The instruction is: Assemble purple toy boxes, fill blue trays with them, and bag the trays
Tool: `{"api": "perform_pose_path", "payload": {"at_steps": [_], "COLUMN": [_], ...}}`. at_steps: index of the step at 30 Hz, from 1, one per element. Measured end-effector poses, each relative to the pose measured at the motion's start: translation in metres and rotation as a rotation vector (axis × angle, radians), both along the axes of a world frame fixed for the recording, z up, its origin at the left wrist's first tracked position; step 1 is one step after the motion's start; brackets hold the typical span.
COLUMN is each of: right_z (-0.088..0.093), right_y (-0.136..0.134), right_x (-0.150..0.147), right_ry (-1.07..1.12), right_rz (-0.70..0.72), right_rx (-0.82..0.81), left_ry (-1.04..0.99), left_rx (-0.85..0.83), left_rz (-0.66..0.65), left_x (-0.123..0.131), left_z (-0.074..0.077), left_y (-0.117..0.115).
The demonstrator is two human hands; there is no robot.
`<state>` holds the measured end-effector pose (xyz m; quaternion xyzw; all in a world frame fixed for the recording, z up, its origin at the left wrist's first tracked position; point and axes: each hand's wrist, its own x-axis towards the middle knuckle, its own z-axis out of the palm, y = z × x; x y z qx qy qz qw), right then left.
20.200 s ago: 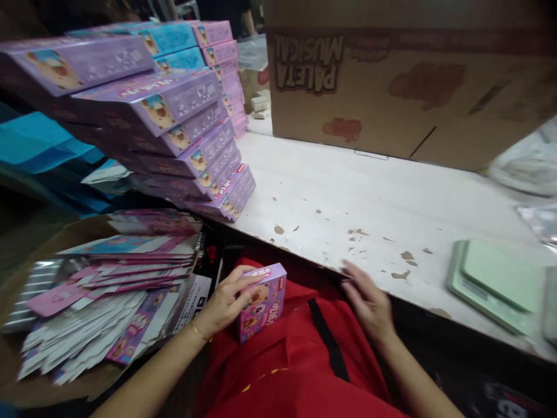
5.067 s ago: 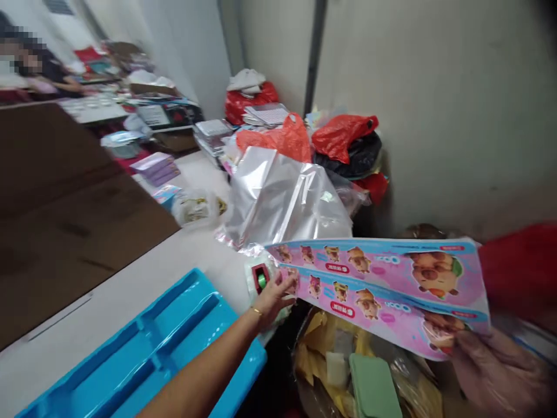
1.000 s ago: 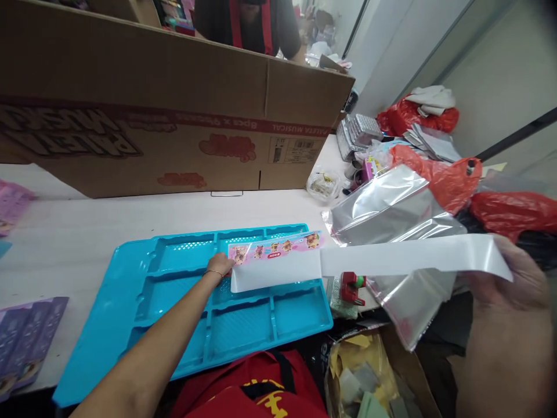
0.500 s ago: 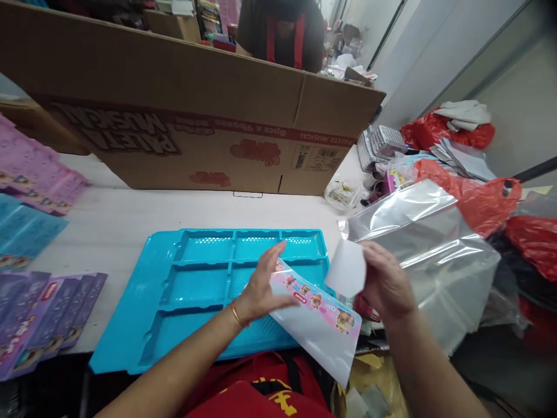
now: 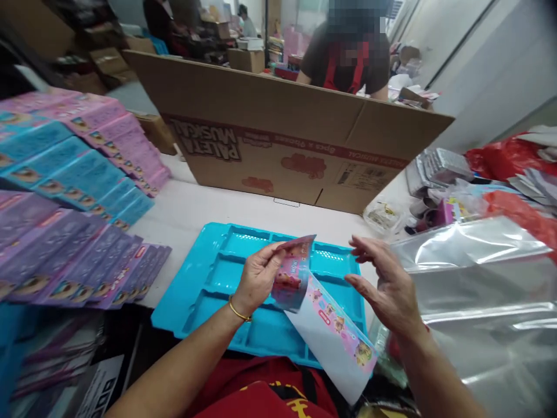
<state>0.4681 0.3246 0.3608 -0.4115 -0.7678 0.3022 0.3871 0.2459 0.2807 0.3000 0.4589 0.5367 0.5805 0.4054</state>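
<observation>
A large, flat-sided brown cardboard box (image 5: 278,145) stands behind a glossy blue, rectangular multi-compartment plastic tray (image 5: 185,296). Over the tray hangs a thin, bent, pink-and-white printed sheet (image 5: 331,354), pinched between thumb and fingers of the left hand (image 5: 259,278); the right hand (image 5: 389,284), fingers spread, hovers apart.

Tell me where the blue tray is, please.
In the head view, the blue tray lies centrally on the table, right of the purple boxes, beneath the left hand.
</observation>
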Motion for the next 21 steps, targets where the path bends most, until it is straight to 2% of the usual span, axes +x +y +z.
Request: {"api": "perform_pose_path", "payload": {"at_steps": [2, 4, 6, 8, 11, 15, 18, 21], "right_z": [0.01, 0.016, 0.017, 0.016, 0.016, 0.007, -0.019, -0.045], "right_y": [0.011, 0.02, 0.023, 0.02, 0.017, 0.03, 0.042, 0.041], "right_x": [-0.015, -0.036, -0.058, -0.078, -0.104, -0.15, -0.201, -0.25], "right_ry": [-0.191, -0.344, -0.434, -0.442, -0.354, -0.293, -0.323, -0.304], "right_rz": [0.067, 0.236, 0.405, 0.515, 0.609, 0.67, 0.736, 0.788], "right_rx": [0.2, 0.31, 0.348, 0.312, 0.153, -0.09, -0.241, -0.381], "left_ry": [-0.003, 0.011, -0.018, -0.133, -0.24, -0.042, -0.077, -0.011], "left_rx": [0.006, 0.024, 0.004, -0.082, -0.234, -0.336, -0.446, -0.526], "left_rz": [-0.078, -0.124, -0.164, -0.217, -0.262, -0.218, -0.039, 0.147], "left_x": [-0.005, -0.009, -0.015, -0.027, -0.059, -0.113, -0.147, -0.175], "left_z": [0.011, 0.019, 0.022, 0.016, -0.009, -0.06, -0.089, -0.102], "left_y": [-0.005, -0.014, -0.026, -0.04, -0.067, -0.115, -0.149, -0.173]}}
